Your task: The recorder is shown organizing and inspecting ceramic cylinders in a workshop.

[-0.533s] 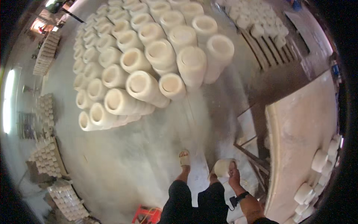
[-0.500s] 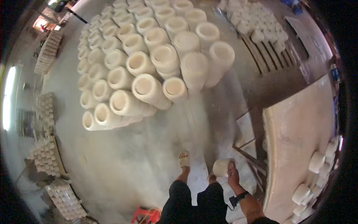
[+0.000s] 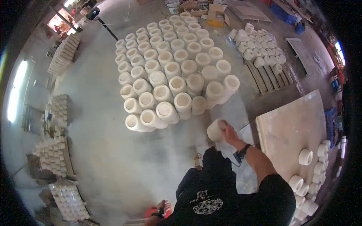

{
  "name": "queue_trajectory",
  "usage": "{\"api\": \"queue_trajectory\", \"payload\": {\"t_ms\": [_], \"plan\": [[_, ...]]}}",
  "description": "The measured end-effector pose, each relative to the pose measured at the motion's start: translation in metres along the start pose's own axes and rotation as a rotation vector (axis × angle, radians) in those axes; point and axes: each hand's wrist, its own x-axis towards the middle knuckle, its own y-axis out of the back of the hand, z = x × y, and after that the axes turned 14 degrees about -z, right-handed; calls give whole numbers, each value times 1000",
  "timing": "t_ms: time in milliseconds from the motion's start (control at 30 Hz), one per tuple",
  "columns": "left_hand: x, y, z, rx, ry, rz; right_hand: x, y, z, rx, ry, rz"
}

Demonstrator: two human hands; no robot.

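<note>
My right hand (image 3: 229,134) is closed on a thick-walled white cylindrical pot (image 3: 216,130), which is held tilted above the floor, just short of the stacked pots. The fingers grip it at its right end, around the opening. At the lower edge my left hand (image 3: 163,206), with a dark band on its wrist, is closed on a red plastic stool (image 3: 151,212); its fingers are small and partly hidden. Ahead stands a large block of similar white pots (image 3: 164,110) in rows, open tops up, stacked in columns.
To the right stands a large pale board (image 3: 286,124) with loose white rings (image 3: 306,157) on it. Beyond it, more white pots (image 3: 260,52) sit on a slatted pallet (image 3: 260,77). Further stacks (image 3: 52,154) line the left side. A dark pole (image 3: 107,28) rises behind the block.
My right hand has carried the pot forward, nearer the stacked block. My left hand has come into view at the red stool. The view has shifted, and my torso now shows.
</note>
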Motion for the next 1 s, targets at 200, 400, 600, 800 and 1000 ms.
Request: {"api": "queue_trajectory", "payload": {"t_ms": [200, 400, 600, 800, 1000], "plan": [[89, -152, -28, 462, 85, 473, 92, 6, 22, -266, 134, 0], [78, -99, -41, 841, -52, 1054, 147, 21, -14, -494, 510, 99], [102, -155, 7, 775, -239, 691, 183, 23, -16, -547, 545, -37], [206, -262, 2, 1202, -226, 889, 196, 12, 15, -659, 417, -73], [165, -194, 21, 885, -278, 627, 192, -4, 18, -671, 478, -36]]}}
